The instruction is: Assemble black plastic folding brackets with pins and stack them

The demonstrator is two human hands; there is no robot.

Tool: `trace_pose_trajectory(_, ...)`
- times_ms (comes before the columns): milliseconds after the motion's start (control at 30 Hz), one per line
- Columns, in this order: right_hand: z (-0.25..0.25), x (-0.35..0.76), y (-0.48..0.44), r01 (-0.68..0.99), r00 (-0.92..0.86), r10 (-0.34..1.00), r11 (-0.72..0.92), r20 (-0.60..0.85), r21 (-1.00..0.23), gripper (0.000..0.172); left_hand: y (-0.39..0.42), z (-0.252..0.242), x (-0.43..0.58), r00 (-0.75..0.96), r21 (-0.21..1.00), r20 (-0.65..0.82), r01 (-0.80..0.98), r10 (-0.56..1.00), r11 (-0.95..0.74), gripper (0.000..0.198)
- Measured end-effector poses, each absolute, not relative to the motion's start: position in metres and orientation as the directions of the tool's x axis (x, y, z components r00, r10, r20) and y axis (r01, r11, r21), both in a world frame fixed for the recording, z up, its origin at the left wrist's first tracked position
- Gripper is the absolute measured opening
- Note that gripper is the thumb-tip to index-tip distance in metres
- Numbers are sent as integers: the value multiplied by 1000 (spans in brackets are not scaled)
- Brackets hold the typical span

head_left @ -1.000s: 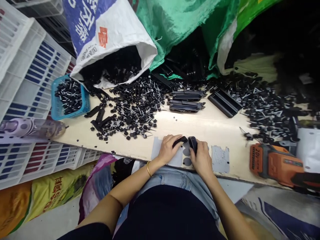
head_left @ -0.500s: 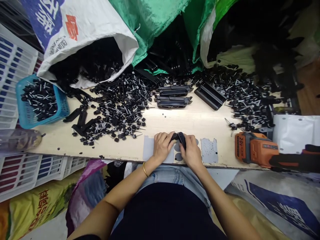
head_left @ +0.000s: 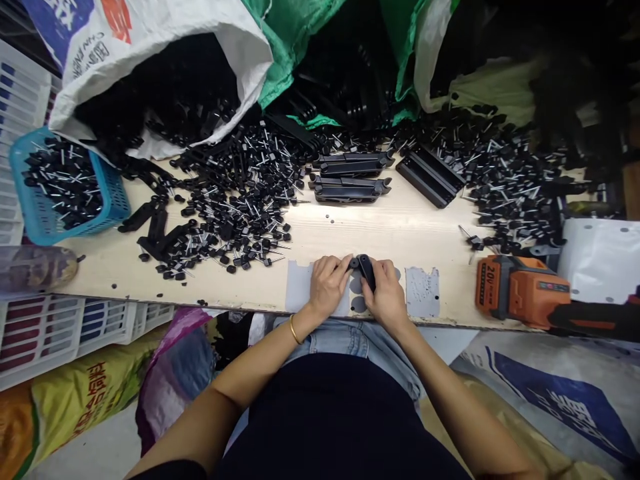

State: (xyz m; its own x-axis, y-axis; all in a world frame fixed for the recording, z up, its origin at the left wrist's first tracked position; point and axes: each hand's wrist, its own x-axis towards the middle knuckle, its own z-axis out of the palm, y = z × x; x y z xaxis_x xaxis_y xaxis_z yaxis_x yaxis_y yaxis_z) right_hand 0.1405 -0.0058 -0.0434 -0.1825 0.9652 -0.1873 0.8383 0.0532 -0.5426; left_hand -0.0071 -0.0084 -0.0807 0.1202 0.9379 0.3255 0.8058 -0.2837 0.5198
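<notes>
1. Head view: our left hand (head_left: pixel 327 287), curled inward at the table's near edge, pinches a round-ended black plastic part (head_left: pixel 354 263) by its fingertips.
2. Our right hand (head_left: pixel 388 293), angled inward, closes around a long black plastic bar (head_left: pixel 367 272); the two ends sit side by side, and whether they join we cannot tell.
3. Farther left on the pale wooden table (head_left: pixel 340 233), a blue plastic basket (head_left: pixel 116 197) holds black-headed metal pins (head_left: pixel 67 183).
4. Beyond, a white woven sack (head_left: pixel 165 23) gapes over black parts (head_left: pixel 200 125).
</notes>
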Motion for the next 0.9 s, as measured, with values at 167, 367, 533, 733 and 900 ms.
trace_pose_trajectory(167,-44,141,-4,806,-193,965,54,-175,-589,43,-6,-80,-3,199,516,307,787,931,-338,29)
trace_pose_trajectory(367,-44,141,-4,795,-181,971,52,-154,-605,43,-4,-81,-2,185,493,373,791,909,-363,28)
trace_pose_trajectory(533,-45,141,-6,800,-183,966,40,-180,-599,46,6,-79,-15,278,532,307,743,910,-407,27)
trace_pose_trajectory(733,-48,140,-7,830,-184,964,47,-193,-556,49,20,-80,-15,435,581,237,653,869,-486,25)
trace_pose_trajectory(900,-48,139,-10,834,-190,966,66,-173,-547,51,24,-81,-10,314,629,253,666,915,-402,28)
